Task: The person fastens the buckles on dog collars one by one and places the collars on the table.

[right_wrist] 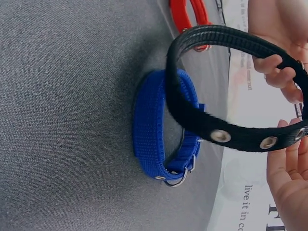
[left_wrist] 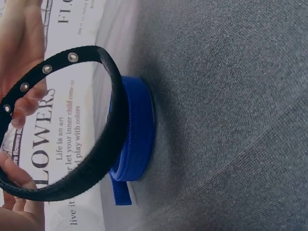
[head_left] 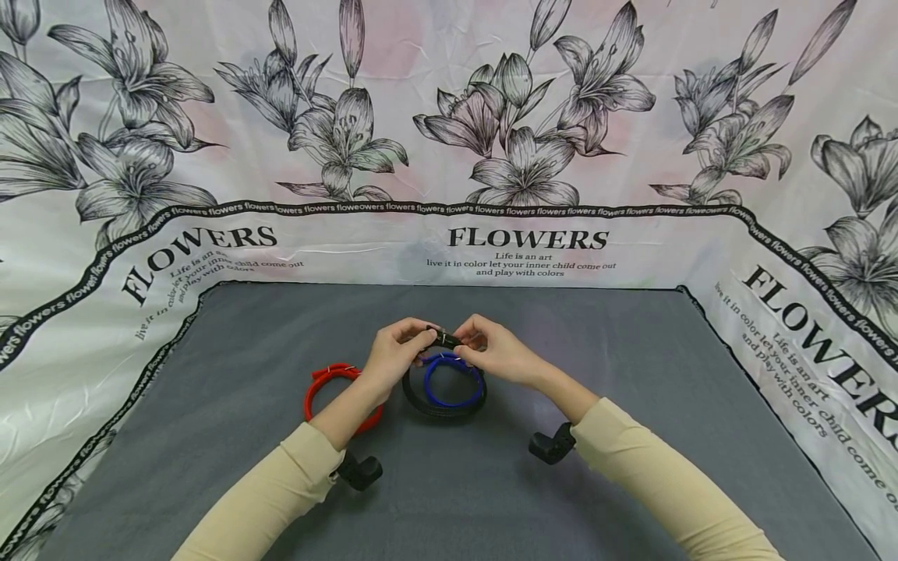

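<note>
Both hands hold a black collar (head_left: 444,340) up in a loop, gripping it at its top where a bit of metal glints. My left hand (head_left: 398,352) pinches one side with thumb and fingers. On the other side, my right hand (head_left: 501,353) pinches the strap close to it. Metal-rimmed eyelets run along the black strap in the right wrist view. A blue collar (right_wrist: 150,122) rests on the table beyond the black loop, its metal ring and buckle showing. Left of it, partly behind my left forearm, lies a red collar (head_left: 309,401). Fingers cover part of the black fastening.
A grey cloth (head_left: 596,327) covers the table. Behind and at the sides hangs a white curtain (head_left: 393,249) printed with flowers and lettering. Black wrist cameras (head_left: 552,444) stick out below the cream sleeves.
</note>
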### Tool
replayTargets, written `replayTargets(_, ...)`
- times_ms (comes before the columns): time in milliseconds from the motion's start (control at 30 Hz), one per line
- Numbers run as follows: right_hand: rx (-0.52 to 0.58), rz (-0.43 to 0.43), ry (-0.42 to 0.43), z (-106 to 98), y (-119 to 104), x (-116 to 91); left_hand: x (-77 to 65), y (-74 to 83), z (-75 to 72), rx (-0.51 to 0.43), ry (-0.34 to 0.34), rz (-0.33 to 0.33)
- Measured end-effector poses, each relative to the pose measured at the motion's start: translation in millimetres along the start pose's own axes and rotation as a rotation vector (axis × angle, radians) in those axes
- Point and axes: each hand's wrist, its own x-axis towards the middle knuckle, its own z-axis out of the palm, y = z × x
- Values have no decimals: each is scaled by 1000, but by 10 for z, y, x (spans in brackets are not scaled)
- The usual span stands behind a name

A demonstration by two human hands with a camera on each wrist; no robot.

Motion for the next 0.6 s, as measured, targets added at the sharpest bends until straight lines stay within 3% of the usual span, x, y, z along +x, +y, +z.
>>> replayTargets(367, -3, -22, -6, -18, -49, -39, 29, 21, -58, -165, 57, 1)
replayTargets(600, 11, -39, -28, -28, -21, -32, 41, 24, -65, -167, 45, -5)
